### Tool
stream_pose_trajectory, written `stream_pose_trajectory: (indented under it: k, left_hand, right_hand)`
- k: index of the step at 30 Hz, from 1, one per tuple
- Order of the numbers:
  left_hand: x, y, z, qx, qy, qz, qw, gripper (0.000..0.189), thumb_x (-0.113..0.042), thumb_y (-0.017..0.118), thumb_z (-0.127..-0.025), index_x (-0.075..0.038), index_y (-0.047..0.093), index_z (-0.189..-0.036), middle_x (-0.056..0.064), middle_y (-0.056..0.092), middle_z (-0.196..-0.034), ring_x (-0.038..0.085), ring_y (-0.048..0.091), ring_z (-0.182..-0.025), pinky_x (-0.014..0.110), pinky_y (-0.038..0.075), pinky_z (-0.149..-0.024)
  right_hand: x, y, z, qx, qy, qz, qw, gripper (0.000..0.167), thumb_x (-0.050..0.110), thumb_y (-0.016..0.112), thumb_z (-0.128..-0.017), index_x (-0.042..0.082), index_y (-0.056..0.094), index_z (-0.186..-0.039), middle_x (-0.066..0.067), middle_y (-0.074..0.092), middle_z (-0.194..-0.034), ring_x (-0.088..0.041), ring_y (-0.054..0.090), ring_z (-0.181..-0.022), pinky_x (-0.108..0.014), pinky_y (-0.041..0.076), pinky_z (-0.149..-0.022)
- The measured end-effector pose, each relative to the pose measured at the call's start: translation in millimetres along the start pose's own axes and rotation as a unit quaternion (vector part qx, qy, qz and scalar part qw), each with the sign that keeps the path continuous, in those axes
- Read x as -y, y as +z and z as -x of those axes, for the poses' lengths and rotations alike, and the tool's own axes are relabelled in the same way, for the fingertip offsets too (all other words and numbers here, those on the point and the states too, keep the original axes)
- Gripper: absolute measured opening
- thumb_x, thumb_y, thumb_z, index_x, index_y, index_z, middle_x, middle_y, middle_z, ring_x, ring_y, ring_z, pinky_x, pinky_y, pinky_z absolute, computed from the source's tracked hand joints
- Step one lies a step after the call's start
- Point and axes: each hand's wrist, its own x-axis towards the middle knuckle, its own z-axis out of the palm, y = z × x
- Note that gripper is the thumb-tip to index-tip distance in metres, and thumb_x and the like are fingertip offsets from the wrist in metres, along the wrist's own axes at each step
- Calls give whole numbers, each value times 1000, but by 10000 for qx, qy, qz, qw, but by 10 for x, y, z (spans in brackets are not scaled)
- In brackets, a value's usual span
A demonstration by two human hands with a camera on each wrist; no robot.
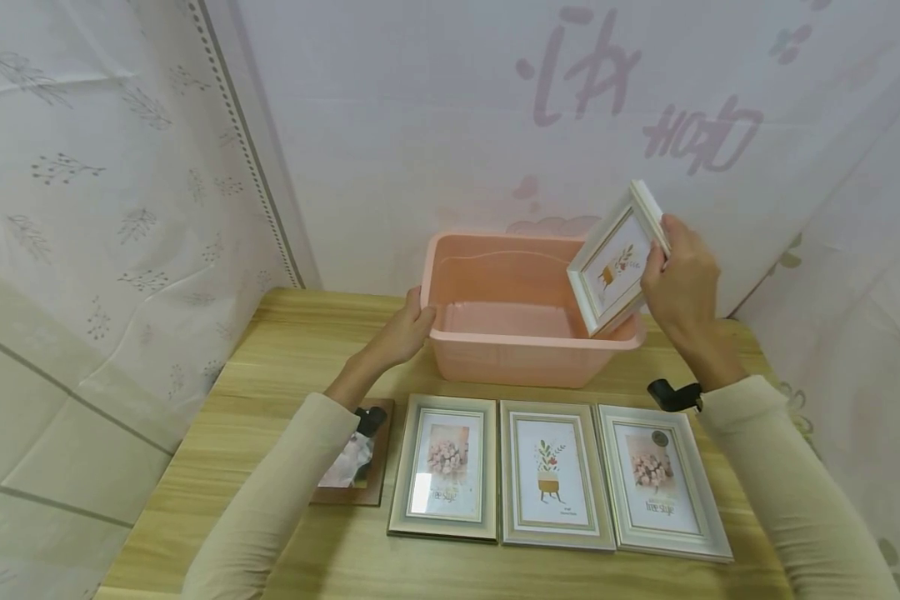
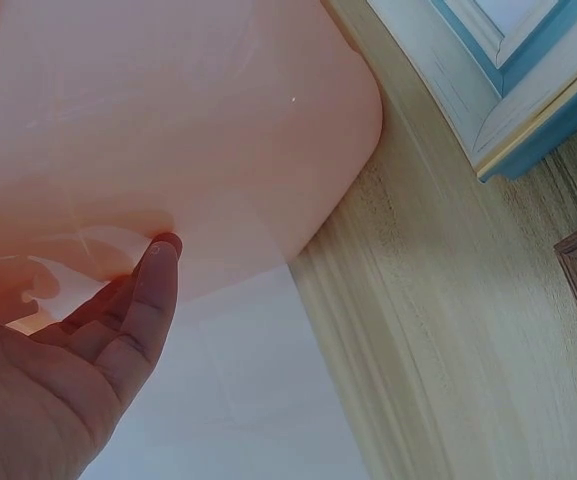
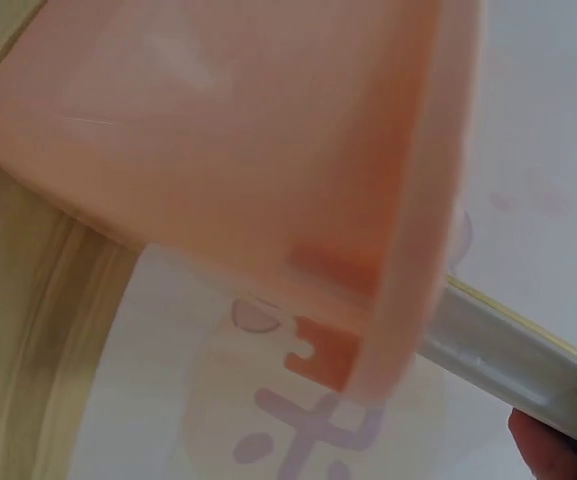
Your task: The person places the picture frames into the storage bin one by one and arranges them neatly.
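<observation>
My right hand [image 1: 682,279] grips a white picture frame [image 1: 617,254] by its right edge, thumb on the front. The frame is tilted, its lower corner inside the right end of a pink plastic bin [image 1: 510,358]. Its picture shows a potted plant. At the bin's left end, my left hand [image 1: 401,335] holds the rim; the left wrist view shows the fingers [image 2: 148,290] against the bin's end wall. In the right wrist view the frame's edge [image 3: 508,350] passes behind the bin's rim, and only a fingertip shows.
Three light picture frames [image 1: 442,521] lie face up in a row in front of the bin. A brown picture frame [image 1: 375,475] lies left of them, partly under my left forearm. The wooden table [image 1: 285,350] meets a white printed curtain [image 1: 375,150] behind.
</observation>
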Motion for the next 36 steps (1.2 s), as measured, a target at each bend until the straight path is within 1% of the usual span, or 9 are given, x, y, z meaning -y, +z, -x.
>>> stream_pose_trajectory:
  k: [3, 6, 8, 15, 21, 24, 28, 30, 36]
  left_hand:
    - [7, 2, -6, 23, 23, 60, 10000, 57, -29, 27, -105, 3, 12, -151, 27, 47, -129, 34, 54, -110, 50, 47, -96]
    - [18, 0, -15, 65, 71, 179, 9998, 57, -28, 27, -106, 4, 12, -150, 30, 42, -137, 37, 49, -124, 53, 40, -107]
    - [18, -2, -18, 73, 109, 236, 9996, 57, -28, 27, -105, 5, 12, -150, 31, 39, -141, 37, 44, -130, 53, 35, -111]
    - [0, 2, -10, 67, 110, 258, 9996, 57, -27, 26, -105, 4, 12, -150, 28, 39, -141, 36, 44, -131, 51, 34, -112]
    - [7, 3, -14, 84, 125, 295, 9995, 57, -26, 26, -104, 5, 11, -150, 30, 39, -140, 38, 43, -132, 52, 34, -112]
    - [8, 3, -16, 77, 113, 278, 9995, 57, -25, 26, -104, 5, 11, -150, 30, 41, -138, 39, 45, -129, 52, 36, -111]
    - [12, -1, -18, 99, 119, 256, 9996, 57, -26, 26, -105, 5, 11, -150, 31, 40, -139, 38, 45, -129, 53, 36, -111]
    - [17, -2, -19, 108, 133, 261, 9995, 57, -26, 26, -105, 5, 11, -150, 32, 39, -140, 39, 43, -132, 53, 34, -113]
    - [15, 6, -24, 73, 158, 317, 9993, 56, -25, 26, -105, 4, 10, -150, 30, 39, -141, 41, 43, -133, 53, 34, -113]
  right_hand:
    - [5, 28, 30, 116, 86, 23, 9999, 39, 5, 50, -96, -6, 54, -132, -37, 60, -110, -54, 59, -91, -66, 47, -76]
    - [10, 56, 64, 208, 109, 57, 9997, 39, 5, 49, -97, -6, 54, -133, -38, 59, -110, -55, 58, -89, -67, 46, -75]
    - [9, 73, 83, 268, 103, 63, 9996, 39, 6, 48, -97, -7, 54, -133, -38, 58, -110, -56, 58, -89, -68, 46, -75]
    - [5, 134, 167, 516, 88, 259, 9983, 39, 6, 47, -98, -7, 52, -135, -38, 57, -110, -54, 58, -86, -67, 47, -72]
    - [-3, 174, 224, 762, 273, 533, 9953, 41, 10, 46, -100, -2, 50, -139, -35, 57, -111, -50, 57, -74, -61, 48, -60]
    - [-4, 189, 247, 860, 338, 628, 9937, 42, 12, 46, -101, 0, 49, -141, -34, 57, -111, -49, 58, -71, -59, 48, -56]
    - [1, 205, 269, 1025, 428, 695, 9914, 44, 14, 45, -102, 1, 47, -144, -34, 56, -115, -48, 58, -72, -58, 48, -56]
    - [5, 211, 278, 1125, 481, 723, 9898, 44, 14, 45, -102, 2, 46, -145, -34, 56, -117, -48, 58, -73, -57, 48, -56]
    - [14, 249, 286, 1318, 539, 943, 9853, 43, 14, 44, -102, 3, 47, -143, -33, 56, -115, -53, 59, -77, -61, 48, -59]
